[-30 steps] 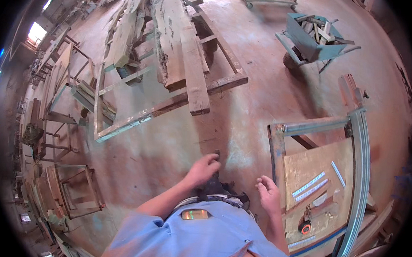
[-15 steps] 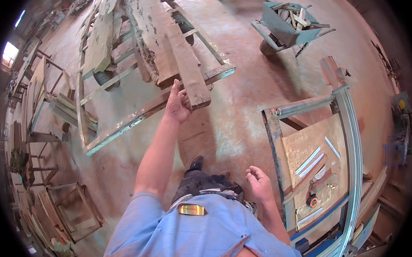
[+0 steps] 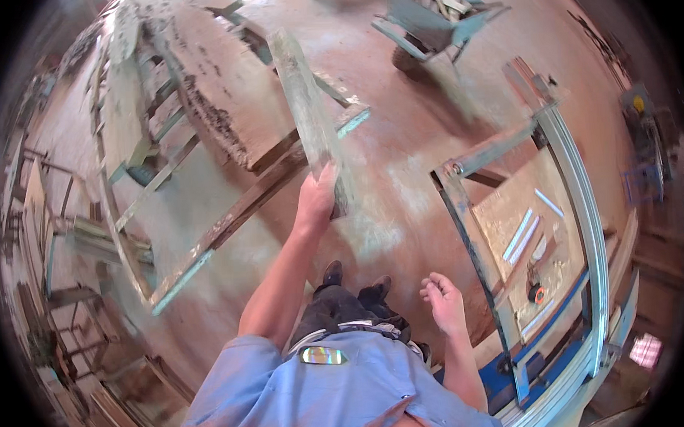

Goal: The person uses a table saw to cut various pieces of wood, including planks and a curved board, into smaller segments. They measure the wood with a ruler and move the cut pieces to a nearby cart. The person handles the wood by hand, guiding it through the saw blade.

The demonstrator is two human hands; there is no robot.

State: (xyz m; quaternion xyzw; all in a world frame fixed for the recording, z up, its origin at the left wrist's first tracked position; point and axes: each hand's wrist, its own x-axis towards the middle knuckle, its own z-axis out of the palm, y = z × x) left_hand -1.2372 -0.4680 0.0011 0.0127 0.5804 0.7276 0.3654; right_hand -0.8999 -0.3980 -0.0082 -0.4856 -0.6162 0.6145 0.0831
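My left hand (image 3: 319, 190) grips a narrow wooden plank (image 3: 301, 92) close to its near end, fingers wrapped round its edge. The plank points away from me, tilted, its far end beside a wide rough-edged wood slab (image 3: 203, 74). That slab and other boards (image 3: 124, 109) lie on a low metal frame cart (image 3: 252, 199). Held in front of my right side, my right hand (image 3: 445, 297) is empty, with fingers loosely bent and a little apart. It touches nothing and is nearest to the metal-framed stand at my right.
On the right, the metal-railed stand (image 3: 586, 224) carries a plywood sheet (image 3: 504, 201) with white strips and an orange-and-black round tool (image 3: 536, 293). A blue-green wheelbarrow (image 3: 419, 25) with wood scraps stands far right. Racks of timber (image 3: 88, 234) line the left.
My left hand has lifted the plank off the slab and drawn it right and nearer. The view has turned somewhat, and my right hand stays in front of my right side, empty.
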